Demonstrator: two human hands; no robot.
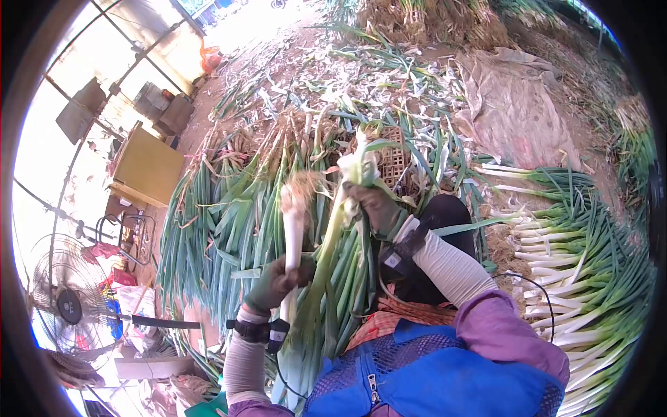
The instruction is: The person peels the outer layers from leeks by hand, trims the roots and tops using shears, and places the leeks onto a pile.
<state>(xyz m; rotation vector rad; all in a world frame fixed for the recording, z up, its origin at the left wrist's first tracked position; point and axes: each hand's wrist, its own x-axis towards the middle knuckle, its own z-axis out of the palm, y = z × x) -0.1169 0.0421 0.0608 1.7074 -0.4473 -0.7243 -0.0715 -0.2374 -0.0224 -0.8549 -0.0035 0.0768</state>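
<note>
My left hand (279,281), in a dark glove, is wrapped round the white shank of a green onion (294,236). Its bushy, blurred roots point up and away from me. My gloved right hand (376,206) is closed on a bunch of loose green onion leaves (360,167) just to the right. A long pale-green leaf (326,254) runs from near that hand down towards my lap, between both hands. Behind and under the hands lies a thick row of untrimmed green onions (240,191), roots facing away.
Cleaned green onions (556,260) lie in a long row on my right. A brown plastic crate (393,154) stands ahead among peeled leaf scraps (306,76). A fan (69,306) and a yellow box (147,165) are at left. A sack cloth (514,111) covers ground at upper right.
</note>
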